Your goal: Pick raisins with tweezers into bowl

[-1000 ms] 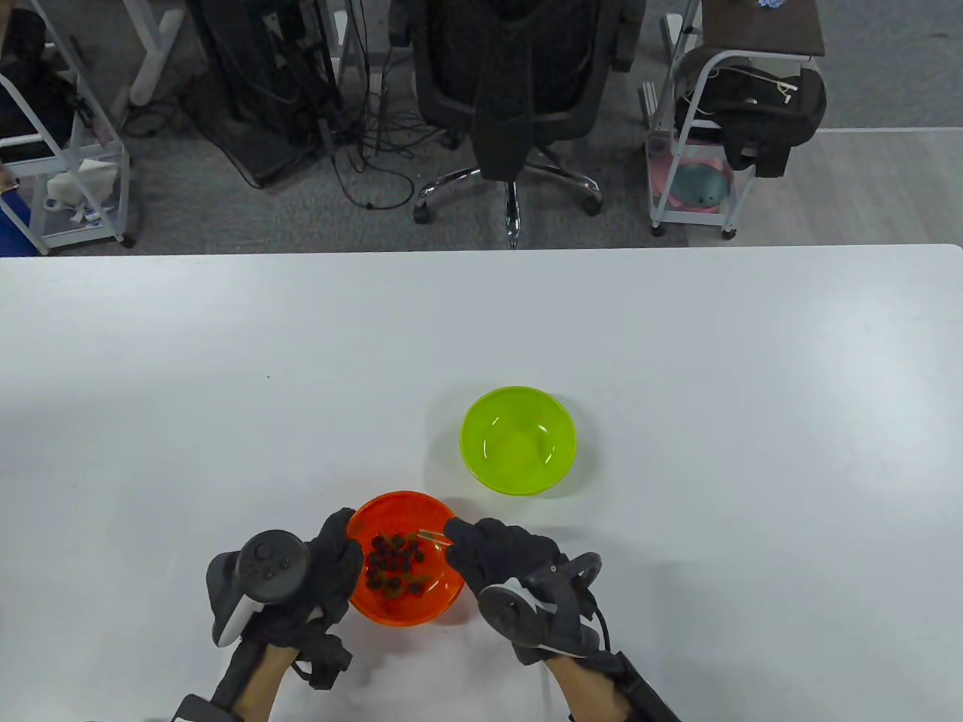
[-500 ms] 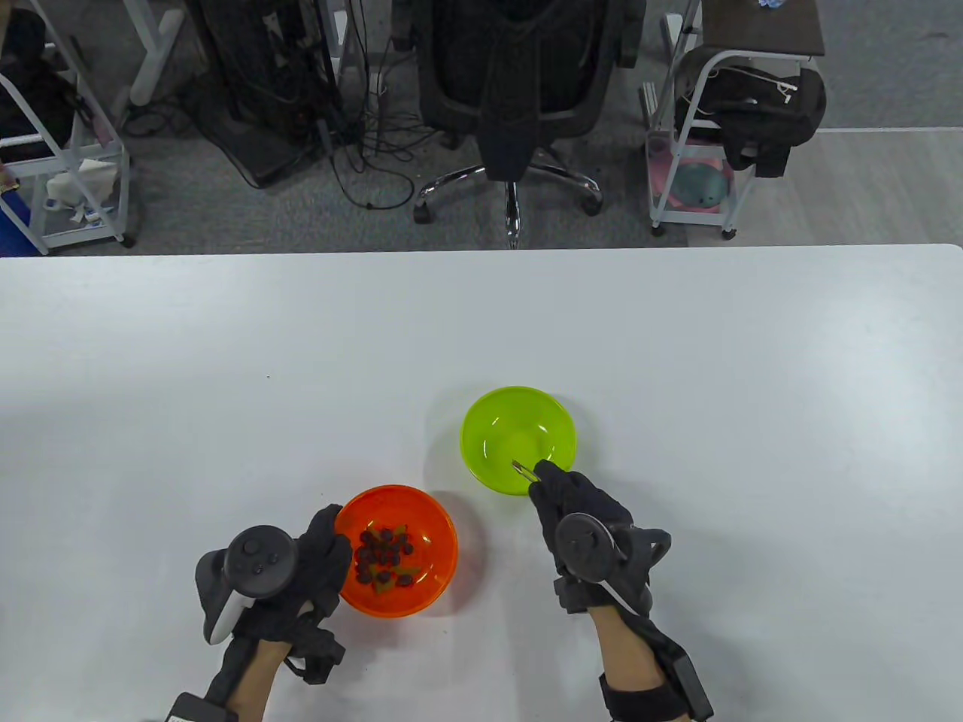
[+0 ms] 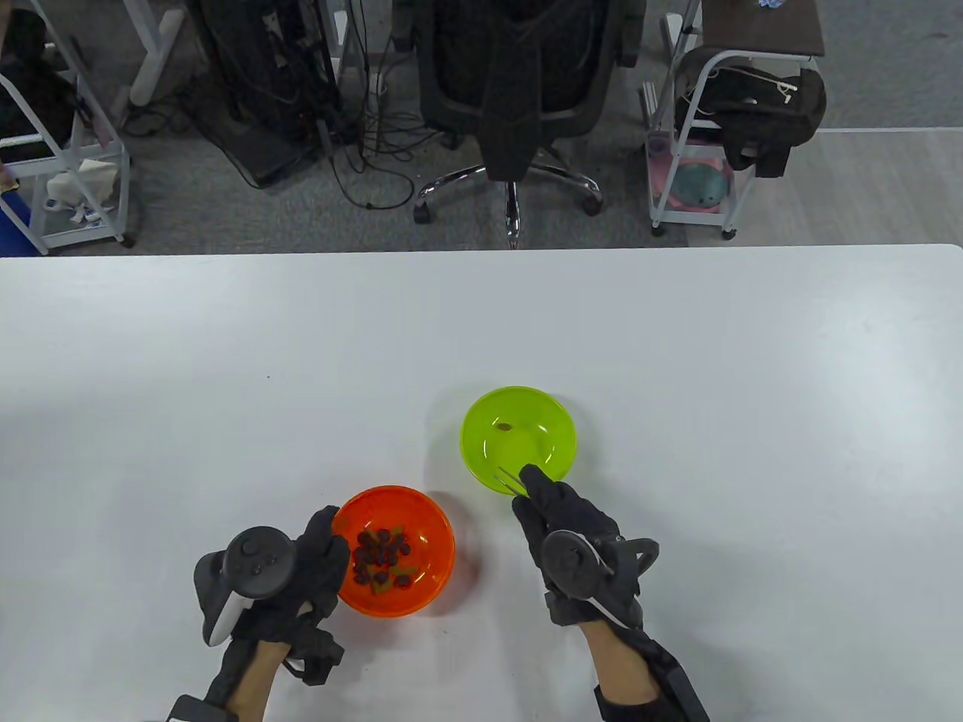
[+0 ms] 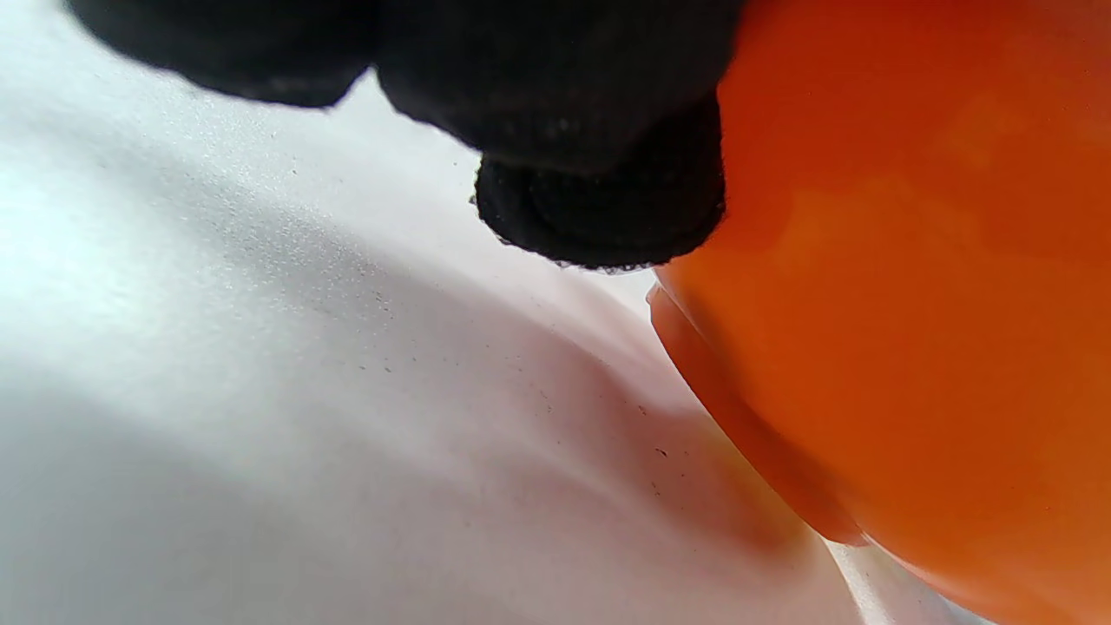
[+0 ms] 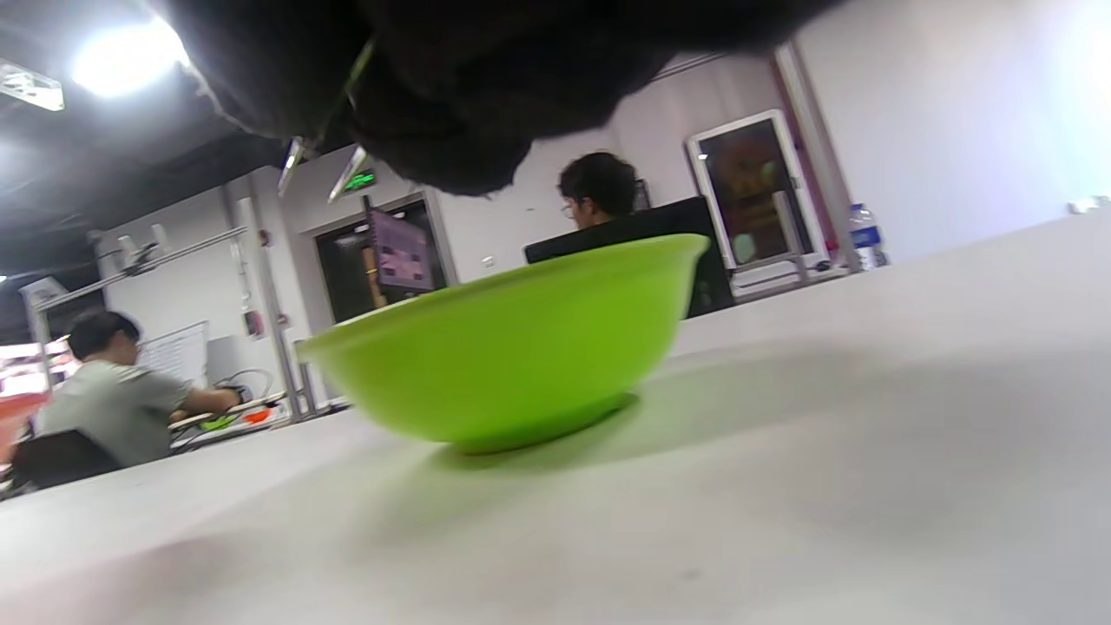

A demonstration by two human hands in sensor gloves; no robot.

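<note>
We've just seen a raisin (image 3: 504,426) land in the green bowl (image 3: 481,421), which sat bare a moment ago, so that's one delivered! Our right hand (image 3: 560,508) has drawn back toward the near rim, pinching the tweezers (image 3: 508,481), tips parted and empty. The left hand (image 3: 320,556) still steadies the orange bowl (image 3: 429,519), where the other raisins (image 3: 380,553) wait, well left of the tweezers.

Bench (image 3: 226,361) was plain white. One bowl (image 3: 517,440) was lime green, with a single brownish raisin (image 3: 504,426) in it; the other bowl (image 3: 421,526) was see-through orange, holding dark raisins (image 3: 378,553) plus a few greenish ones. Both gloves were black, trackers dark grey, the left one's (image 3: 242,575) handle white. Tweezers (image 3: 508,480) looked silvery.
</note>
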